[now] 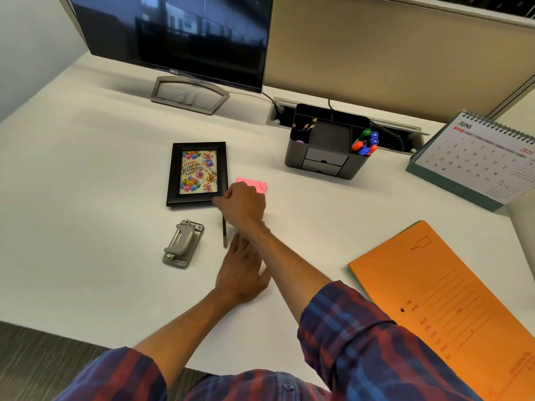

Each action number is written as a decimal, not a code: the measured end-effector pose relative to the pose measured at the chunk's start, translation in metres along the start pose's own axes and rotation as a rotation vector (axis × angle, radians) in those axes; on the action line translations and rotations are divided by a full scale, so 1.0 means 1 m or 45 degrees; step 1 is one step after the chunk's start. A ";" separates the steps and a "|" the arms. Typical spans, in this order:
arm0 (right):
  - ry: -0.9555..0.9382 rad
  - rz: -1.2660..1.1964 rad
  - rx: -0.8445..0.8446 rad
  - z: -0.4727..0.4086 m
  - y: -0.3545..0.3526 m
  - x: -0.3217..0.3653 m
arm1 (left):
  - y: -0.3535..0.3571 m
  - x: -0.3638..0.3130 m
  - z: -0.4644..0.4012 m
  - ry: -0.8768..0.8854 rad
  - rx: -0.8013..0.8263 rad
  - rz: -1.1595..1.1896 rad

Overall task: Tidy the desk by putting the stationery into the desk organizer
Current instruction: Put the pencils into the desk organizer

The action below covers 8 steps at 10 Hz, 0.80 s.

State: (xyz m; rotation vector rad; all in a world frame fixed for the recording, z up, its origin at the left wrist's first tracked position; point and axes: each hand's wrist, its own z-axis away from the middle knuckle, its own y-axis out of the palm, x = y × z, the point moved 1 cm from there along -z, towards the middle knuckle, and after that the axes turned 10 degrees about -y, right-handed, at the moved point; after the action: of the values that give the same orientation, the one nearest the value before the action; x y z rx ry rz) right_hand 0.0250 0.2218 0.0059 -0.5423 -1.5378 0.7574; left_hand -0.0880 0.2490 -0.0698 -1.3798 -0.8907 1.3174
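Note:
A dark pencil (224, 234) lies on the white desk (86, 169) between a hole punch and my hands. My right hand (244, 206) reaches across and curls its fingers down over the pencil's far end, hiding that end. My left hand (241, 270) rests flat on the desk just below, partly under my right forearm. A pink sticky-note pad (256, 183) peeks out beyond my right hand. The grey desk organizer (324, 157) stands at the back right, with pencils (308, 126) in its left slot and coloured markers (366, 143) in its right slot.
A black photo frame (197, 173) lies left of my right hand, and a grey hole punch (183, 244) sits below it. An orange folder (451, 299) covers the near right. A desk calendar (480, 157) stands far right, a monitor (173, 39) at the back.

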 end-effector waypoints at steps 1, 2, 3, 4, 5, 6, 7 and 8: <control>0.007 -0.117 -0.156 -0.009 -0.030 -0.005 | -0.004 -0.006 -0.002 0.023 -0.055 0.049; -0.004 -0.236 -0.325 -0.020 -0.056 -0.013 | 0.000 -0.004 -0.002 0.023 -0.078 0.080; -0.071 -0.331 -0.497 -0.033 -0.084 -0.023 | -0.001 -0.005 -0.001 0.015 -0.072 0.086; -0.194 -0.355 -0.731 -0.048 -0.117 -0.031 | 0.000 -0.004 -0.001 0.017 -0.084 0.096; -0.263 -0.279 -0.937 -0.065 -0.150 -0.037 | 0.001 -0.003 -0.001 0.008 -0.081 0.091; -0.291 -0.137 -1.070 -0.080 -0.173 -0.044 | 0.001 -0.002 -0.001 0.015 -0.082 0.105; -0.295 0.059 -1.069 -0.089 -0.185 -0.051 | 0.001 -0.003 -0.001 0.017 -0.091 0.097; -0.255 0.262 -1.005 -0.095 -0.186 -0.061 | 0.002 -0.003 -0.002 0.015 -0.106 0.109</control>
State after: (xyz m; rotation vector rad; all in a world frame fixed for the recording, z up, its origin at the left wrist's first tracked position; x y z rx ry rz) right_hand 0.1438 0.0672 0.1023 -1.2482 -1.9779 0.3313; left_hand -0.0868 0.2457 -0.0716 -1.5033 -0.8956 1.3479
